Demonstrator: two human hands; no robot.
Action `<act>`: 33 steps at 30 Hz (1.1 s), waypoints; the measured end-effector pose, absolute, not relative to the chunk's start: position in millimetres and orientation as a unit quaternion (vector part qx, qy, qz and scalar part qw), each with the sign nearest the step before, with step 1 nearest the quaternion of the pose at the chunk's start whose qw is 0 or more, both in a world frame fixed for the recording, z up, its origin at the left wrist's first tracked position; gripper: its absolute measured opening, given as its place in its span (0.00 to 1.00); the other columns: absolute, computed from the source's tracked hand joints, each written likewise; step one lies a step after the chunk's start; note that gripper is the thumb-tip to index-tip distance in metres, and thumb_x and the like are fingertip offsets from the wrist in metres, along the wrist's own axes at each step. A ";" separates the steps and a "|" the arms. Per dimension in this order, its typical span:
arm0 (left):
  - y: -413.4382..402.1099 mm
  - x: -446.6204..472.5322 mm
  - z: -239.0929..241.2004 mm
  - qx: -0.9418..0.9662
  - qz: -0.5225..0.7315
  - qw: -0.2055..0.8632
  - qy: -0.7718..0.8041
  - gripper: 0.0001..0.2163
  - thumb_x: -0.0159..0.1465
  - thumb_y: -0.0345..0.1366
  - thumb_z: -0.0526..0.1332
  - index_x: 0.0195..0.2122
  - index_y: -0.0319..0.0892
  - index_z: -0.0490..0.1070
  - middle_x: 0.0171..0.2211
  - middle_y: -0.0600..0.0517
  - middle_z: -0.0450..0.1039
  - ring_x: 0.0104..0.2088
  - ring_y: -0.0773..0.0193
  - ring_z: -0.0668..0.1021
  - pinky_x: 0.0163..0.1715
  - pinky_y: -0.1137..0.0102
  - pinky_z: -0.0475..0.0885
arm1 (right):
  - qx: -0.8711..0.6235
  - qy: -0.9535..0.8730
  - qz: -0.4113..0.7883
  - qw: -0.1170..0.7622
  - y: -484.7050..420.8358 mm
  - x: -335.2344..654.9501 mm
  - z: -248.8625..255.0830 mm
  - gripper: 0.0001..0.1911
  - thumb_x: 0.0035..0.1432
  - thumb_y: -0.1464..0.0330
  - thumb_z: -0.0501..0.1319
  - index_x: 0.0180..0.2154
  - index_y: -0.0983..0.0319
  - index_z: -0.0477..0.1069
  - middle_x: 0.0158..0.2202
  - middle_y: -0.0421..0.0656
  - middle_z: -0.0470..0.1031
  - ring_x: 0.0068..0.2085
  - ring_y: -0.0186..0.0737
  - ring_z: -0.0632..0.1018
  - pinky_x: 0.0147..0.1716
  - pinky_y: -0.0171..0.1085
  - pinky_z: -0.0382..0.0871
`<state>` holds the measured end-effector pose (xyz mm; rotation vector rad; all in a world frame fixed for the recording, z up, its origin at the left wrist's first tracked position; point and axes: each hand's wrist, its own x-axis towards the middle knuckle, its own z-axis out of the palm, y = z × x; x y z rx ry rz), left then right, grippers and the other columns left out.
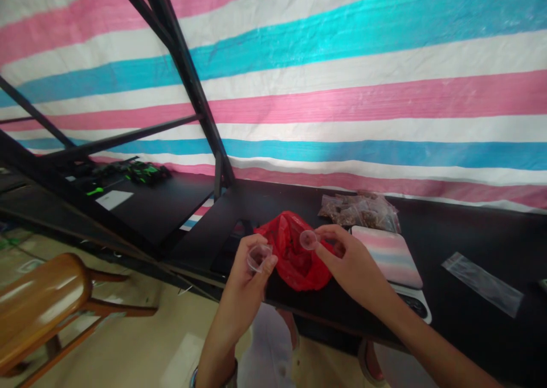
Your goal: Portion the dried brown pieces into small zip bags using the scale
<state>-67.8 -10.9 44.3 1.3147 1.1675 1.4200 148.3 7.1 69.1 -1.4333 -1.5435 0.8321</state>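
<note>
My left hand is closed around a small clear plastic cup, left of a red plastic bag. Between the thumb and fingers of my right hand is a small round clear piece, which looks like a lid or a shallow cup. It is held over the bag's right side. The bag stands on the black table with its mouth open upward, and its contents are too dark to make out.
Right of the bag sits a kitchen scale with a shiny platform. Behind it lie several clear bags of brown bits. A flat clear zip bag lies farther right. Black metal posts rise at left, near a wooden chair.
</note>
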 end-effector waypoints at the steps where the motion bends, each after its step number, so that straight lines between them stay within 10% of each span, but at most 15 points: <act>1: -11.4 -65.0 46.2 0.533 0.571 0.430 0.453 0.16 0.65 0.50 0.72 0.45 0.47 0.71 0.34 0.55 0.71 0.34 0.63 0.74 0.37 0.68 0.70 | -0.564 -0.619 0.325 0.440 4.7 145.5 76.2 0.10 0.63 0.63 0.64 0.45 0.57 0.78 0.40 0.42 0.84 0.39 0.43 0.82 0.41 0.40 0.73; 17: -8.7 -29.2 46.8 0.545 0.566 0.460 0.414 0.17 0.69 0.47 0.68 0.54 0.46 0.70 0.48 0.49 0.76 0.46 0.58 0.77 0.51 0.63 0.72 | -0.457 -0.799 0.046 0.388 -18.5 125.8 104.9 0.18 0.65 0.76 0.65 0.53 0.53 0.76 0.54 0.43 0.85 0.50 0.49 0.83 0.50 0.49 0.70; 22: -8.0 -39.0 48.1 0.514 0.588 0.443 0.440 0.15 0.66 0.47 0.72 0.45 0.47 0.70 0.35 0.55 0.71 0.35 0.62 0.74 0.40 0.67 0.72 | -0.500 -0.758 0.049 0.416 -9.9 130.5 106.6 0.14 0.67 0.72 0.64 0.52 0.53 0.78 0.57 0.45 0.84 0.54 0.49 0.82 0.53 0.47 0.70; 33: -3.2 -73.6 32.1 0.467 0.516 0.486 0.527 0.24 0.56 0.56 0.75 0.41 0.46 0.70 0.30 0.58 0.70 0.28 0.66 0.70 0.28 0.71 0.65 | -0.572 -0.799 0.086 0.165 53.3 120.5 57.1 0.10 0.68 0.73 0.63 0.49 0.57 0.78 0.53 0.47 0.84 0.54 0.49 0.81 0.53 0.45 0.65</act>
